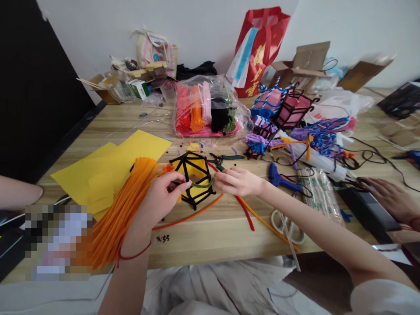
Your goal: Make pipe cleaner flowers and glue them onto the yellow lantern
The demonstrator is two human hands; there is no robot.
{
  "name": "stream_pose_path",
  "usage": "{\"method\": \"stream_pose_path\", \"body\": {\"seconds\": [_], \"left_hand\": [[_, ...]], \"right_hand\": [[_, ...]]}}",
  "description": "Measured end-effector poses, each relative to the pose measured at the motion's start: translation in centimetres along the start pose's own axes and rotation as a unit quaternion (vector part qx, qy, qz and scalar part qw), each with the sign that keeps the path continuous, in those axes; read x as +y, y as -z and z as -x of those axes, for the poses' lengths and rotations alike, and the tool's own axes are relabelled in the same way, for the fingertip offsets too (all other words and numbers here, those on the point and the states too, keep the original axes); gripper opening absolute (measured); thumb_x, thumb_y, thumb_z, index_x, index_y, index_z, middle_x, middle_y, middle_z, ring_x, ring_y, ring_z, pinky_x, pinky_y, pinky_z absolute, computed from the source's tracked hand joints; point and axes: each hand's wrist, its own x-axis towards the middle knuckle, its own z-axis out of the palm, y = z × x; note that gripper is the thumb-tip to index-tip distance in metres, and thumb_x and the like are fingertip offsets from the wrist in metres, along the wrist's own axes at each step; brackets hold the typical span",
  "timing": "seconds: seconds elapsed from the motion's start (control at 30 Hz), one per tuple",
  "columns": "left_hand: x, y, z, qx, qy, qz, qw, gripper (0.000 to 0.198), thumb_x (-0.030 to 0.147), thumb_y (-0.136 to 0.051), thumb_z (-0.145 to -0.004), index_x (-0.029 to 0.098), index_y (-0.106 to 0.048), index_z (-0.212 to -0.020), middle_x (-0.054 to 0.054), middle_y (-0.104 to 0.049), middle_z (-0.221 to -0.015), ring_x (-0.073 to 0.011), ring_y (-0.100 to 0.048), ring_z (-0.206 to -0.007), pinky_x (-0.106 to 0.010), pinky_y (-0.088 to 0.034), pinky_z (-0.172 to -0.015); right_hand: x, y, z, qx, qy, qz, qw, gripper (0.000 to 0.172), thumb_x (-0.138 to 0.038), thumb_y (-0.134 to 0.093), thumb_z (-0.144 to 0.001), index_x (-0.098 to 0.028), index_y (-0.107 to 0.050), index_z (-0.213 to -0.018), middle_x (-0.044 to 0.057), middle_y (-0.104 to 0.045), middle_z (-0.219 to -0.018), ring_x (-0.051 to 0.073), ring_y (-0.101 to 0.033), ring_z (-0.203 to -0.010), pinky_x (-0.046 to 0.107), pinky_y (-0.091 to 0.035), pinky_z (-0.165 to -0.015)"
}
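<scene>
A short green pipe cleaner (202,185) bends between my two hands. My left hand (166,192) pinches its left end between thumb and fingers, and my right hand (236,180) has its fingers closed on the right end. Just behind it on the table sits a lantern-like frame (194,202) of black pipe cleaners with yellow panels. Beside my left forearm lies a thick bundle of orange pipe cleaners (126,210). Green-handled pliers (232,157) rest beyond my right hand. Loose red (245,214) and orange pipe cleaners (197,213) lie nearer me.
Yellow sheets (134,151) lie at the left. A bag of coloured pipe cleaners (201,109) is at the back. To the right are a blue glue gun (282,179), scissors (297,234), pink lanterns (293,109) and another person's hand (390,197) by a dark box (369,210).
</scene>
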Motion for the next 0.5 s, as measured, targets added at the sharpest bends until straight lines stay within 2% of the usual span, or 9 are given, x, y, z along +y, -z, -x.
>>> {"method": "stream_pose_path", "body": {"seconds": [0.17,0.27,0.37,0.4,0.5], "left_hand": [[0.2,-0.1,0.0,0.003,-0.006,-0.003,1.000,0.021,0.040,-0.062,-0.078,0.020,-0.063,-0.073,-0.001,-0.065,-0.071,-0.0148,-0.058,-0.065,-0.025,-0.044,-0.059],[0.2,-0.4,0.1,0.007,-0.010,-0.007,1.000,0.020,0.039,-0.063,-0.079,0.020,-0.064,-0.073,-0.001,-0.066,-0.072,-0.0153,-0.060,-0.066,-0.025,-0.044,-0.059],[0.1,-0.6,0.2,0.014,-0.019,-0.011,1.000,0.018,0.038,-0.063,-0.080,0.021,-0.064,-0.074,0.000,-0.067,-0.072,-0.0153,-0.060,-0.065,-0.025,-0.046,-0.060],[0.1,-0.7,0.3,0.018,-0.023,-0.013,1.000,0.018,0.037,-0.063,-0.080,0.021,-0.064,-0.074,0.000,-0.068,-0.073,-0.0153,-0.061,-0.065,-0.025,-0.047,-0.061],[0.1,-0.7,0.4,0.027,-0.027,-0.016,0.999,0.016,0.036,-0.063,-0.081,0.021,-0.064,-0.076,0.000,-0.069,-0.074,-0.0153,-0.062,-0.067,-0.025,-0.048,-0.063]], "right_hand": [[-1.0,-0.1,-0.3,0.019,-0.040,-0.076,0.996,0.017,-0.013,-0.045,-0.102,-0.018,-0.059,-0.111,0.013,-0.074,-0.113,0.016,-0.070,-0.089,0.030,-0.052,-0.073],[-2.7,-0.2,-1.1,0.032,-0.128,-0.136,0.982,0.018,-0.021,-0.042,-0.103,-0.018,-0.060,-0.105,0.011,-0.076,-0.096,0.017,-0.071,-0.082,0.030,-0.054,-0.070],[-4.8,-0.1,-2.4,0.032,-0.253,-0.193,0.947,0.018,-0.031,-0.046,-0.103,-0.018,-0.058,-0.105,0.006,-0.074,-0.078,0.016,-0.070,-0.067,0.028,-0.054,-0.063],[-5.4,0.0,-2.8,0.027,-0.293,-0.211,0.932,0.018,-0.029,-0.044,-0.104,-0.018,-0.058,-0.106,0.004,-0.073,-0.075,0.014,-0.068,-0.062,0.025,-0.053,-0.060],[-6.7,0.5,-3.8,0.018,-0.370,-0.255,0.893,0.019,-0.031,-0.043,-0.106,-0.018,-0.056,-0.110,-0.001,-0.073,-0.071,0.010,-0.065,-0.052,0.019,-0.050,-0.053]]}}
